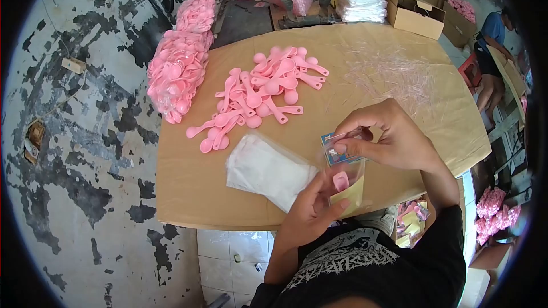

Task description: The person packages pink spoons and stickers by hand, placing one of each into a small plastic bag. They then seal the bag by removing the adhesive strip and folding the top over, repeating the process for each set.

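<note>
Right hand (391,140) has a little blue-edged packet (329,149) pinched between thumb and fingers, held just above the mouth of a clear bag (359,172). Left hand (311,211) is closed around the near-left side of that bag, thumb and fingers gripping it near the tabletop (194,194)'s near edge, right of middle. Inside the bag you can make out a pink plastic piece (341,181) and a yellow card (355,193); can't really tell how much of the pink bit is hidden by the fingers.

Just left of the left hand there's a stack of white-looking plastic sleeves (265,171) lying flat at a slant. Farther back, left of middle, is a big messy heap of pink spoons (257,91), all piled every which way. Far right on the brown surface there's a loose scatter of thin clear strips (399,82), kinda tangled up.

Along the far left edge sit some bulging bags of pink spoons (180,71). At the far end there's a stack of clear-wrapped packs (361,4) with an open cardboard box (415,16) right beside it. Way off to the right, another person (494,51) in a blue top is sitting, well apart from all this.
</note>
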`<state>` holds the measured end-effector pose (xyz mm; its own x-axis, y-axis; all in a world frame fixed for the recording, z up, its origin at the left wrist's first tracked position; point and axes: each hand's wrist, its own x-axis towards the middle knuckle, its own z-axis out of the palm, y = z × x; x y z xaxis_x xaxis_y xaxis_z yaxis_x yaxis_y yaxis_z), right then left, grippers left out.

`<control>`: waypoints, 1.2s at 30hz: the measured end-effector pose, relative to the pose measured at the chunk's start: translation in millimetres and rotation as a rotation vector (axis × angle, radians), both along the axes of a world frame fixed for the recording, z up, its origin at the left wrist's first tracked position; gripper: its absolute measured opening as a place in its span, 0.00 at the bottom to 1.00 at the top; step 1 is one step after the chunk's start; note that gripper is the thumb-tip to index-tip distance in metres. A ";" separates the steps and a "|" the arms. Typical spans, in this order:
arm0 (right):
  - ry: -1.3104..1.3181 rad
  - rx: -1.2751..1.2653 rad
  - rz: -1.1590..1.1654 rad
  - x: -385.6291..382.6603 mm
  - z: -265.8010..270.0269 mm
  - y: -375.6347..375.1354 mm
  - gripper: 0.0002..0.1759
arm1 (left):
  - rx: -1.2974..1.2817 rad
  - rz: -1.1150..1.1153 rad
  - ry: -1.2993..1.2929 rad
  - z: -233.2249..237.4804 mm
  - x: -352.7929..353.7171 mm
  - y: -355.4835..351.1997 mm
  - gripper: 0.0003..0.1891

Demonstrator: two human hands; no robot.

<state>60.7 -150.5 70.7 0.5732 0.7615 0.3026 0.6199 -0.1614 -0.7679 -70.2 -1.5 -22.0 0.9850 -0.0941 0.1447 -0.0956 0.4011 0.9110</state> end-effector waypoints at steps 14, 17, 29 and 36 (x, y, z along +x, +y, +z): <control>-0.759 -0.061 -0.031 8.4 -11.6 0.1 0.09 | 0.308 0.327 -0.019 5.9 20.7 -7.5 0.21; -0.790 -0.108 -0.023 8.8 -14.7 -1.9 0.10 | 0.402 0.358 -0.023 4.8 22.7 -11.0 0.20; -0.779 -0.209 -0.021 14.1 -27.2 -3.3 0.09 | 0.808 0.320 -0.057 7.0 17.7 -9.1 0.20; -0.144 0.245 -0.086 14.5 9.1 -40.3 0.06 | 0.243 0.378 -0.123 -4.4 8.1 -23.0 0.19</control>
